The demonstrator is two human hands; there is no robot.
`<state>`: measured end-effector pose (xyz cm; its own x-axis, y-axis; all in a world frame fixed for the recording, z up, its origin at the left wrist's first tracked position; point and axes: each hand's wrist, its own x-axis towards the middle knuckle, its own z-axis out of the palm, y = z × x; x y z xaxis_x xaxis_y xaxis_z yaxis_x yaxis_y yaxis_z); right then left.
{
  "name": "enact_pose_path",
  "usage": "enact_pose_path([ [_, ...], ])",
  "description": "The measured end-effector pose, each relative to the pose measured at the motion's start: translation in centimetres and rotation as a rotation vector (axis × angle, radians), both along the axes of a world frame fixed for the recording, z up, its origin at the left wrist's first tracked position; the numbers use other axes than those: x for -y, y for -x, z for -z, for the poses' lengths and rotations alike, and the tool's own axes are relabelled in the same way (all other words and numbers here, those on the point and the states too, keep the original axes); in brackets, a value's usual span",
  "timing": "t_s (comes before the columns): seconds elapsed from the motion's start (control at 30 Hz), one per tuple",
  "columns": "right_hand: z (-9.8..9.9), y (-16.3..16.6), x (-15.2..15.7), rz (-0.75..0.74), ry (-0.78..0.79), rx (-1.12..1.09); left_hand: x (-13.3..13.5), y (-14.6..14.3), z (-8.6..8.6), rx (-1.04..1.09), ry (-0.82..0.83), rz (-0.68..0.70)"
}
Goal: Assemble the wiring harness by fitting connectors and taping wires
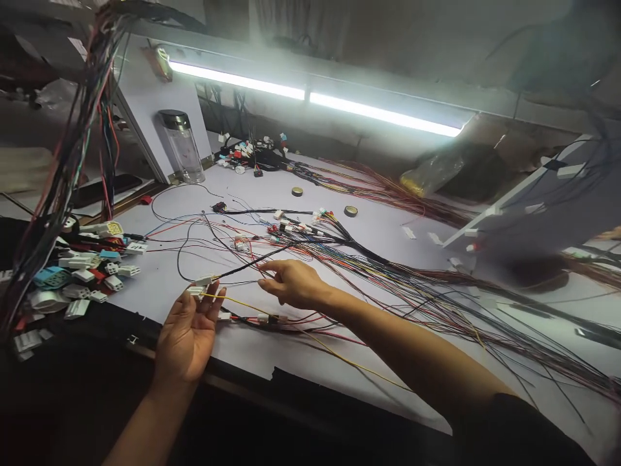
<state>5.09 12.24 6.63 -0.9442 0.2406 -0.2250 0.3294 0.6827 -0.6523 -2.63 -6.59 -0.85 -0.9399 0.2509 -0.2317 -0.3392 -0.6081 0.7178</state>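
My left hand is closed at the table's front edge, its fingertips gripping a white plastic connector. A black-wrapped wire branch and a yellow wire run to the right from that connector. My right hand hovers over the harness wires with nothing visible in it. Its index finger and thumb are stretched out and apart, pointing left near the black-wrapped branch, while the other fingers are partly hidden. Beyond it, a wire harness spreads across the table with several small connectors at its ends.
Hanging at the left is a thick wire bundle with many white connectors below. A glass bottle stands at the back left. Two tape rolls, one a dark roll, lie mid-table. A lamp tube spans the back.
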Motion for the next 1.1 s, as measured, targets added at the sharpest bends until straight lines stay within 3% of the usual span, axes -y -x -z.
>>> enact_pose_path([
  [0.17,-1.3,0.5,-0.8,0.008,0.204,-0.074,0.2,0.1,0.2,0.005,-0.015,0.010],
  [0.37,-1.9,-2.6,-0.2,-0.008,0.513,-0.107,0.3,0.2,0.5,0.051,-0.029,-0.006],
  [0.53,-1.7,-5.8,1.6,-0.168,0.672,-0.004,0.4,0.1,0.7,0.022,-0.061,0.016],
  [0.63,-1.3,-6.3,2.2,-0.286,0.667,0.064,0.4,0.0,0.7,-0.003,-0.078,0.029],
  [0.73,-0.4,-5.2,2.3,-0.288,0.623,0.130,0.3,-0.1,0.6,-0.012,-0.079,0.042],
  [0.93,1.3,-0.1,2.1,-0.064,0.761,0.179,0.4,0.0,0.3,0.006,-0.100,0.052],
  [1.1,1.8,3.8,1.7,-0.080,0.653,0.171,0.5,0.1,0.6,0.007,-0.103,0.066],
])
